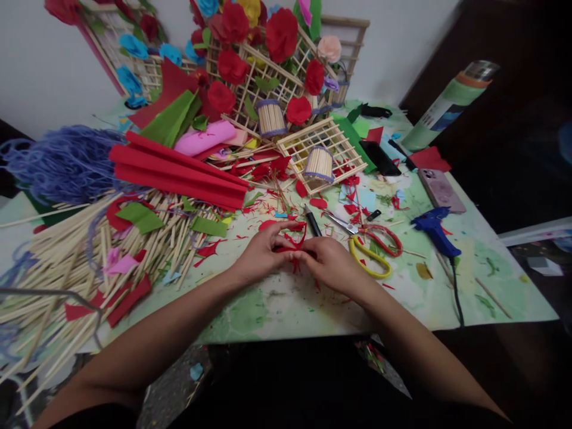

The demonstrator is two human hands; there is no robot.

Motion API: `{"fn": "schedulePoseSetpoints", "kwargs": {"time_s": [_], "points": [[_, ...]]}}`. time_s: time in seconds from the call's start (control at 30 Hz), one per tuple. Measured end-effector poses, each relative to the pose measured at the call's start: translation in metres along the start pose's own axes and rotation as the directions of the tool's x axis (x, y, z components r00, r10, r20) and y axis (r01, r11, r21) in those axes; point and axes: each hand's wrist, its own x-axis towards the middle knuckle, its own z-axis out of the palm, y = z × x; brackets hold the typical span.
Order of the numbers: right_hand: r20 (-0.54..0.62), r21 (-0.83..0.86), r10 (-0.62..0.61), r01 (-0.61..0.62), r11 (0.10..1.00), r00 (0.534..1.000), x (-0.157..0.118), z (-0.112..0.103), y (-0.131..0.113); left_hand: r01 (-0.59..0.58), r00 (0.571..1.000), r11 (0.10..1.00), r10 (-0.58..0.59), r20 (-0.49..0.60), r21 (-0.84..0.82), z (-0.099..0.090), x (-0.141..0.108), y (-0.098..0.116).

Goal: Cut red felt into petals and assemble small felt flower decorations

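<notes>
My left hand point(261, 253) and my right hand point(333, 262) meet over the near middle of the table. Between their fingertips they pinch a small piece of red crepe paper point(302, 237), with thin shreds hanging below. Fingers hide part of it. Just beyond my right hand lies a black pen point(313, 221). Scissors point(375, 253) with one yellow and one red handle rest open to the right of that hand. Red paper scraps are strewn around the hands.
On the left are wooden sticks point(67, 268), purple yarn point(67, 164) and folded red paper point(179, 173). Stick lattices with paper flowers point(281, 36) stand behind. To the right are a blue glue gun point(438, 232) with a cord, a phone point(441, 189) and a green bottle point(447, 107).
</notes>
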Motion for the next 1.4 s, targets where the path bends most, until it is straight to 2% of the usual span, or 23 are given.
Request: {"fn": "schedulePoseSetpoints", "kwargs": {"time_s": [0.2, 0.3, 0.43, 0.53, 0.73, 0.8, 1.0, 1.17, 1.23, 1.3, 1.4], "points": [[-0.143, 0.099, 0.007, 0.008, 0.995, 0.99, 0.001, 0.003, 0.009, -0.002, 1.0, 0.999, 0.001, -0.031, -0.039, -0.008, 0.003, 0.005], [-0.142, 0.161, 0.026, -0.003, 0.987, 0.99, 0.0, 0.005, 0.009, 0.0, 1.0, 0.998, -0.001, -0.008, -0.057, -0.008, 0.003, 0.005], [-0.099, 0.201, -0.051, 0.07, 0.977, 0.994, 0.004, 0.012, 0.01, 0.028, 1.0, 0.997, -0.028, 0.007, -0.065, -0.006, 0.002, 0.002], [-0.15, 0.235, -0.079, 0.113, 0.965, 0.986, 0.006, 0.017, 0.013, 0.027, 1.0, 0.998, -0.026, 0.012, -0.064, -0.005, 0.003, 0.0], [-0.269, 0.305, -0.04, 0.124, 0.944, 0.962, 0.007, 0.026, 0.016, 0.049, 0.999, 0.996, -0.05, -0.002, -0.072, -0.009, 0.006, 0.002], [-0.294, 0.353, 0.002, 0.107, 0.93, 0.956, 0.006, 0.029, 0.016, 0.049, 0.998, 0.994, -0.052, -0.03, -0.094, -0.011, 0.007, 0.003], [-0.363, 0.451, 0.131, 0.051, 0.891, 0.922, 0.005, 0.035, 0.021, 0.004, 0.979, 0.987, -0.036, -0.2, -0.161, -0.016, 0.009, 0.003], [-0.386, 0.52, 0.196, 0.038, 0.853, 0.901, 0.004, 0.034, 0.024, -0.036, 0.966, 0.968, -0.03, -0.257, -0.249, -0.011, 0.008, 0.002], [-0.39, 0.538, 0.197, 0.05, 0.841, 0.899, 0.003, 0.034, 0.024, -0.012, 0.974, 0.95, -0.06, -0.22, -0.311, -0.006, 0.006, 0.004], [-0.382, 0.547, 0.18, 0.065, 0.835, 0.906, 0.003, 0.033, 0.023, 0.045, 0.986, 0.931, -0.1, -0.133, -0.361, -0.002, 0.004, 0.004], [-0.366, 0.52, 0.136, 0.081, 0.85, 0.921, 0.002, 0.035, 0.021, 0.11, 0.988, 0.927, -0.14, -0.059, -0.358, 0.001, 0.003, 0.0]]}}
